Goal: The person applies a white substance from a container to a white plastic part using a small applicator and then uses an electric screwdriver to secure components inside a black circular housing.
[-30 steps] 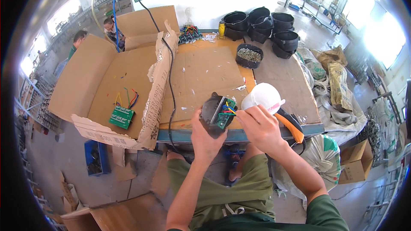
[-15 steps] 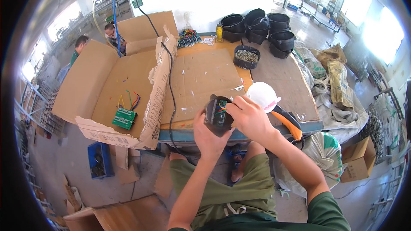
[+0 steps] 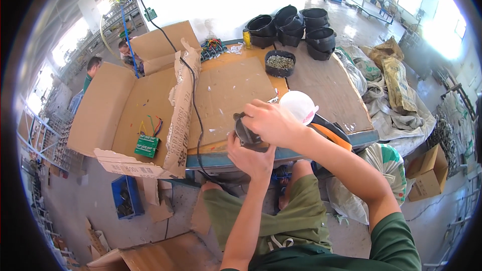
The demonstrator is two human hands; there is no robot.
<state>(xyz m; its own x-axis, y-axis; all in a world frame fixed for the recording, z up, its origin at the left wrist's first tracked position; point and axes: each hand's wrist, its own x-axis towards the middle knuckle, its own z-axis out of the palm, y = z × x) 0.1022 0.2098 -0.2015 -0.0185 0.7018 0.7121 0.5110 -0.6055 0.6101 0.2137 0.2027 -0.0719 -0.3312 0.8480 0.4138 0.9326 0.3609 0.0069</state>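
Observation:
Above the table's front edge, a round black plastic housing (image 3: 246, 134) sits in my left hand (image 3: 250, 159), whose fingers wrap its lower side. My right hand (image 3: 271, 121) is closed over the housing's opening. Its fingertips reach in at the rim, and the back of the hand hides most of the inside, including whatever the fingers hold. Just right of my hands are a white round plastic container (image 3: 299, 106) and an orange and black object (image 3: 331, 136). Left of them, a green circuit board (image 3: 147, 145) with coloured wires lies in an open cardboard box (image 3: 83, 120).
Several black housings (image 3: 290, 24) stand at the table's back, near a dark tray of small screws (image 3: 279, 63). A bundle of wired boards (image 3: 213, 49) lies at the back left. A black cable (image 3: 197, 101) runs beside the box. Sacks (image 3: 401, 90) crowd the right side.
My right hand has turned and shifted left over the housing, covering the board and wires that showed inside. The housing is tilted differently in my left hand. The whole view has shifted slightly.

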